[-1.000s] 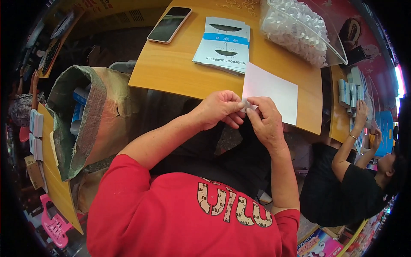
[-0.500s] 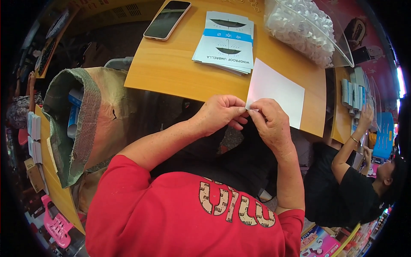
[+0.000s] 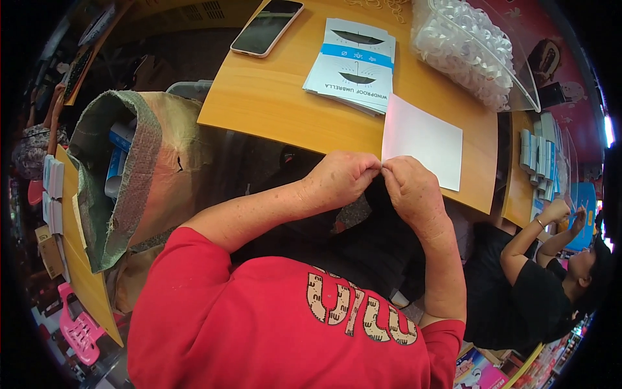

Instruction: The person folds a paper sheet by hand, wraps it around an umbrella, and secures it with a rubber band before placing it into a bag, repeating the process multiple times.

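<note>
A white paper sheet [image 3: 424,142] lies over the near edge of the wooden table, its near left corner reaching toward my fingertips. My left hand [image 3: 346,176] is closed, with thumb and curled fingers pinching at that corner. Right against it, my right hand [image 3: 414,189] is closed too, thumb pressed on the fingers over the sheet's near edge. The fingertips of both hands meet, so the pinched bit of paper is mostly hidden. Beyond the sheet sits a stack of printed leaflets [image 3: 353,65] with umbrella drawings and a blue band.
On the table [image 3: 272,97] are a phone [image 3: 267,29] and a clear bin of white curled strips [image 3: 463,55]. A woven sack [image 3: 152,168] holding blue-and-white rolls stands at the left. At the right, a person in black [image 3: 538,279] sits near stacked rolls [image 3: 538,155].
My left hand's fingers have curled in tighter, and both hands press closer together at the sheet's corner. The person at the right has raised their hands away from the rolls.
</note>
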